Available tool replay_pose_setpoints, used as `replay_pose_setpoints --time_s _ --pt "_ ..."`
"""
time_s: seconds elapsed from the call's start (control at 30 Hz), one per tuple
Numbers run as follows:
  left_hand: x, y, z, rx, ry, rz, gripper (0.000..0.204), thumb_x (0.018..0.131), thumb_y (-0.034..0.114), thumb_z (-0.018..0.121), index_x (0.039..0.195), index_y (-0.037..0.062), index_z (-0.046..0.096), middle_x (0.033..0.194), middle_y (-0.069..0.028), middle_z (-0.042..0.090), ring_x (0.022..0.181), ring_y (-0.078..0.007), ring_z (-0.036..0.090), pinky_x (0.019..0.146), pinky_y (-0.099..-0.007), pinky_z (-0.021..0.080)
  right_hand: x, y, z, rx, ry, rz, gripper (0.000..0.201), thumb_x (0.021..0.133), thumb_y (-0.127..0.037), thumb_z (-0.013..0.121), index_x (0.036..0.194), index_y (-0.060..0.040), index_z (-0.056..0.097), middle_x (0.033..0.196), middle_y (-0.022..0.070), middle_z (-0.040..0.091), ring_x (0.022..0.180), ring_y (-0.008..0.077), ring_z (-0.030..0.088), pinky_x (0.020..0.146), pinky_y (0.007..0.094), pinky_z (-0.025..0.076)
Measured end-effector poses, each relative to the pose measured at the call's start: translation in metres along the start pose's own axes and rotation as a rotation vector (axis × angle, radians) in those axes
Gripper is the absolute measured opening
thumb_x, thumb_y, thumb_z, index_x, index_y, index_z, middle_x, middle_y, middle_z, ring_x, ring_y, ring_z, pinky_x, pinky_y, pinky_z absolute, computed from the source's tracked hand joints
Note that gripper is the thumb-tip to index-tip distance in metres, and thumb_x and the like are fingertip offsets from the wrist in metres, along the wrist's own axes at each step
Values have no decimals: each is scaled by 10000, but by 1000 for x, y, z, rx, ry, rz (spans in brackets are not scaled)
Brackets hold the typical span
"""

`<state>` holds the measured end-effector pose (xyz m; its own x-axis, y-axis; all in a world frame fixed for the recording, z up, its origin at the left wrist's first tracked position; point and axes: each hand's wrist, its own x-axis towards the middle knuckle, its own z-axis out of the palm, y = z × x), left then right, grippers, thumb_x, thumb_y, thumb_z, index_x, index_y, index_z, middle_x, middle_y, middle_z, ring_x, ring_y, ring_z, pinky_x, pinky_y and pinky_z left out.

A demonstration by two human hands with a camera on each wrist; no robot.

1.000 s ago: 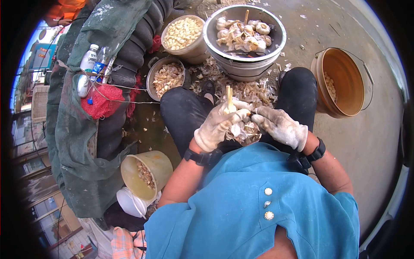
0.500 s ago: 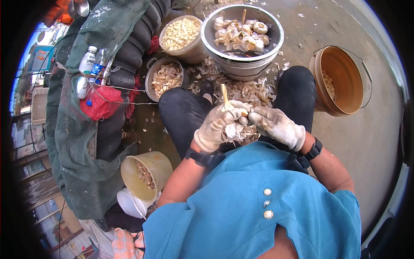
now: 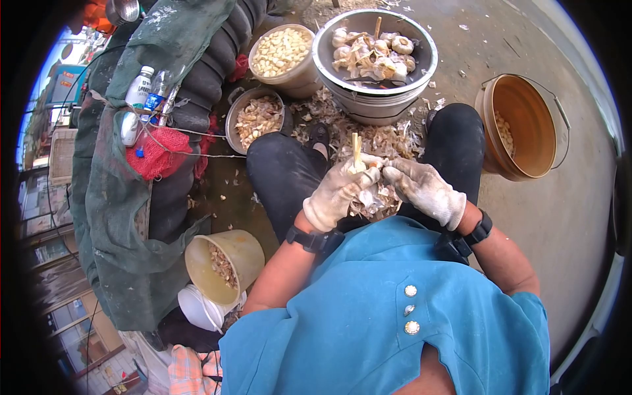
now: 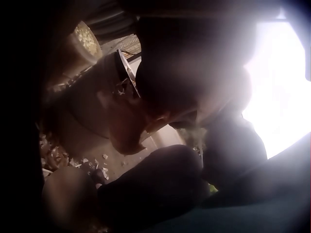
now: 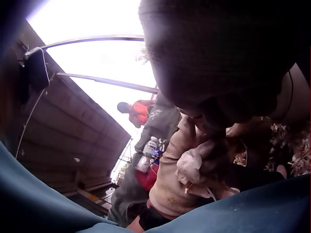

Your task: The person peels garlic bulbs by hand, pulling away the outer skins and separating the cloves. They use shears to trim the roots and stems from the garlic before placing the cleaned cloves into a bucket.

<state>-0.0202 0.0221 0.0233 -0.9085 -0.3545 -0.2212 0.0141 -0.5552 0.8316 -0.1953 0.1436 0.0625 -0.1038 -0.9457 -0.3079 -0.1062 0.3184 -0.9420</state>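
In the head view my gloved left hand grips a garlic bulb with its cut stem sticking up past the fingers. Facing it, my gloved right hand pinches at the bulb's near right side with thumb and fingertips. The fingers hide most of the bulb. Below the hands, papery garlic skins lie in the lap. The right wrist view shows the left glove with pale garlic skin beside its fingers. Dark shapes fill most of the left wrist view.
Ahead stands a grey basin of garlic bulbs on a bucket. Left of it are a tub of peeled cloves and a pot of unpeeled cloves. An orange-brown bucket stands right, a cream bucket left. Skins litter the floor.
My hands stay together at the bulb, fingers shifting slightly. The dark sliver seen between the fingertips a second ago no longer shows. The head view has shifted a little.
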Motion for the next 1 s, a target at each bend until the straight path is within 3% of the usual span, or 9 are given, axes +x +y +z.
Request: replay_pose_setpoints --time_s 0.13,0.2,0.3,0.47,0.5,0.53,0.63,0.77,1.0 --pt "-3 8 2 163 14 24 350 961 214 573 1216 -23 541 1000 -68 645 830 -117 584 710 -241 472 0 2 1 -67 28 -48 362 1018 -365 484 1035 -29 617 797 17 519 714 108 454 675 276 430" --pt "1 -9 -10 165 39 52 340 962 214 565 1205 -23 543 1010 -76 646 843 -122 587 721 -249 475 1 -7 -1 -114 -20 23 324 1010 -295 473 1109 -19 610 999 183 641 945 321 627 835 375 489" --pt "3 -17 -9 106 68 91 314 968 206 545 1184 -21 548 1027 -92 649 856 -135 595 737 -264 484 4 -5 2 -171 14 0 304 999 -273 489 1118 -21 611 991 200 639 937 351 621 828 384 493" --pt "5 -16 -8 -12 126 7 302 980 214 522 1172 -17 552 995 -95 643 858 -149 605 743 -281 499 8 17 8 -220 18 -81 289 992 -255 495 1140 -36 613 991 208 643 939 363 628 816 395 500" --pt "6 -15 -10 -196 93 -45 313 981 227 521 1170 -21 555 968 -79 634 835 -140 598 733 -269 496 8 23 8 -245 5 -171 283 991 -255 498 1147 -50 615 993 204 645 941 363 632 813 404 501" --pt "6 -14 -11 -379 59 -98 325 982 239 520 1168 -25 558 941 -63 625 812 -131 591 722 -258 493 4 7 10 -335 -152 -38 289 990 -282 498 1174 -90 611 1030 192 651 978 358 633 816 414 504" --pt "8 -1 -4 -111 247 -118 368 980 266 533 1187 -37 559 903 -30 604 749 -100 558 661 -224 466 -6 7 24 -447 -101 -33 310 991 -352 497 1144 -107 607 968 191 650 907 385 632 787 427 507" --pt "5 9 -3 -74 183 -64 405 980 281 537 1219 -45 552 903 -13 602 720 -77 540 622 -201 449 1 14 14 -339 -67 -128 294 985 -326 515 1101 -71 604 945 200 639 888 399 625 774 439 502" --pt "3 10 -4 -46 156 -3 378 937 186 596 1231 -47 546 906 -1 600 698 -49 534 597 -180 434 5 -5 -3 -278 17 67 264 986 -255 501 1101 -38 597 955 210 639 930 384 624 793 434 494"
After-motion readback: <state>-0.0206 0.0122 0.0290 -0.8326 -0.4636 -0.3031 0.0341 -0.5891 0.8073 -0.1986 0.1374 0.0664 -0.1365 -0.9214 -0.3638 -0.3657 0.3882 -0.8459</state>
